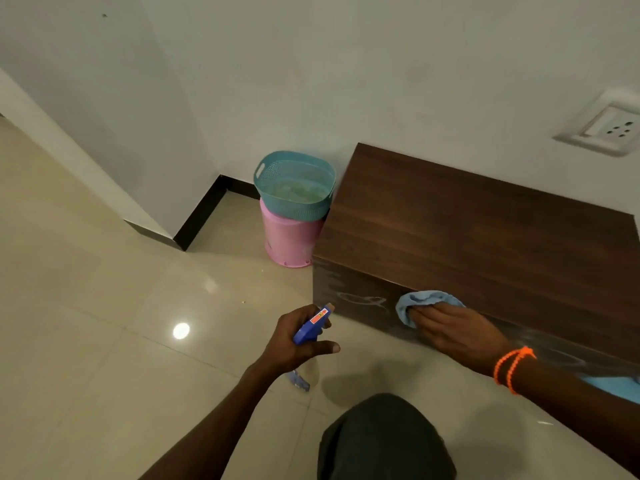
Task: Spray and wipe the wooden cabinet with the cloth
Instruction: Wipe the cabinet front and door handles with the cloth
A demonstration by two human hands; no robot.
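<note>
A dark brown wooden cabinet (467, 230) stands low against the wall on the right. Wet streaks show on its front face. My right hand (457, 332) presses a light blue cloth (420, 301) flat against that front face, just under the top edge. My left hand (298, 344) grips a spray bottle (311, 327) with a blue trigger head, held in front of the cabinet's left corner and apart from it. The bottle's clear body hangs below my hand, partly hidden.
A teal perforated basket (294, 183) sits on top of a pink bin (289, 239) in the corner left of the cabinet. A wall socket (606, 128) is above the cabinet. Glossy beige floor tiles (104, 306) spread to the left. My dark-clad knee (384, 438) is below.
</note>
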